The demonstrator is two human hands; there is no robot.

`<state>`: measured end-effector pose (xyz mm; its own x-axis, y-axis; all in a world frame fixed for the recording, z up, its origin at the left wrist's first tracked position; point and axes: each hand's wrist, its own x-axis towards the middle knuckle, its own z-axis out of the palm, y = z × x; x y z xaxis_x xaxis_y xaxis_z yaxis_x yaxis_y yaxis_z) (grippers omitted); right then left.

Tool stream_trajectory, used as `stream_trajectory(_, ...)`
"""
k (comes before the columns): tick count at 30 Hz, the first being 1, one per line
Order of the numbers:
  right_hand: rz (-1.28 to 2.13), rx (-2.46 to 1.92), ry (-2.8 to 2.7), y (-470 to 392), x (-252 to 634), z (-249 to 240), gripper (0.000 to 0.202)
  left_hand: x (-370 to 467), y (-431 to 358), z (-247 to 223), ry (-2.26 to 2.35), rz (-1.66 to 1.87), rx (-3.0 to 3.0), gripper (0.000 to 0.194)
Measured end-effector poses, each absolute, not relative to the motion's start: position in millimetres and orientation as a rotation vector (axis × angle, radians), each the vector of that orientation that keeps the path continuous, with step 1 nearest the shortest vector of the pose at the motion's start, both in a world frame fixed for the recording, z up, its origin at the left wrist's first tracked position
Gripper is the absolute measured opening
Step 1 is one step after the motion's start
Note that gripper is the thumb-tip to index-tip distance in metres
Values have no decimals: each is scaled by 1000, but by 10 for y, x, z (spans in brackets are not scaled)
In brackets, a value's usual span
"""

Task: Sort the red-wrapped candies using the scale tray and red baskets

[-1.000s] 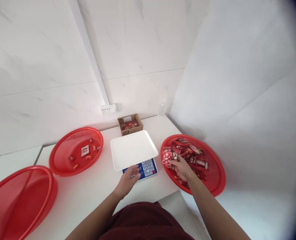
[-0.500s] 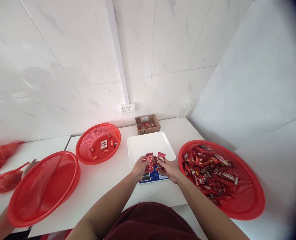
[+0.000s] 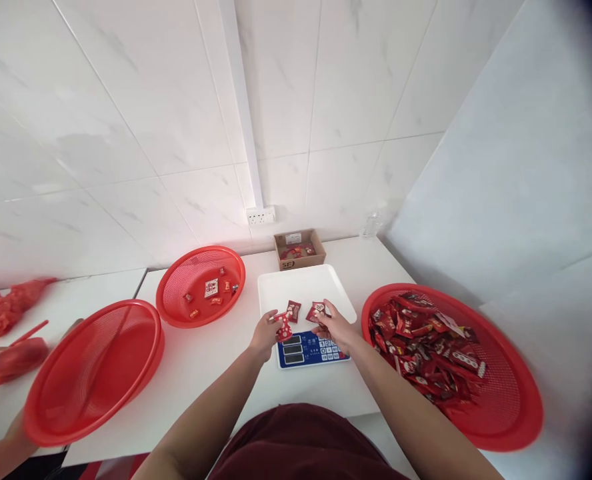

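Note:
My left hand (image 3: 265,335) pinches a red candy packet with white spots (image 3: 283,328) over the near left edge of the white weighing scale (image 3: 303,283). Just beyond its fingers is a dark red candy packet (image 3: 293,311); I cannot tell whether it touches the hand or rests on the pan. My right hand (image 3: 340,329) is closed on a red and white candy packet (image 3: 318,311) above the pan's near right part. Below both hands shows the scale's blue panel (image 3: 312,349) with its displays and keys.
At right stands a red basket (image 3: 519,400) full of wrapped snacks. Left are a red basket (image 3: 163,277) with a few packets and a nearer red basket (image 3: 93,373). A cardboard box (image 3: 303,263) sits behind the scale. Another person's arm (image 3: 13,433) and red bags (image 3: 16,363) are far left.
My hands have moved apart, each keeping a packet. More of the scale's panel shows, and the dark red packet now appears separately between them. The view has shifted slightly.

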<state>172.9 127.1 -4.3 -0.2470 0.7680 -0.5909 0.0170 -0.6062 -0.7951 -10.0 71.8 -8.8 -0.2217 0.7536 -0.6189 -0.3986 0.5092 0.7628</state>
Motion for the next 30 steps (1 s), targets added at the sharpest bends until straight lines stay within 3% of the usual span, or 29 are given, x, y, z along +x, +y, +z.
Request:
stream_trajectory(4,1881,-1471,-1019,1319,1674,19,63,-88,596,-3,1374,1099,316,49)
stream_trajectory(11,1915,-1525,-1015,1271,1778,-34,37,-185,170,20,1390,966,226,45)
stream_trajectory(16,1996,-1162,-889,1362,1713,20,71,-198,-46,-36,1340,936,210,50)
stream_trajectory(19,1819,-1367,-1006,1409,1738,-50,77,-174,-67,-7,1288,976,200,56)
stream_trajectory(24,1375,-1557,-1146,1295,2208,-287,52,-169,-57,69,1221,993,217,53)
stream_trajectory(30,1028,-1985,-1286,986,3236,-627,41,-219,-89,4,1209,958,261,50)
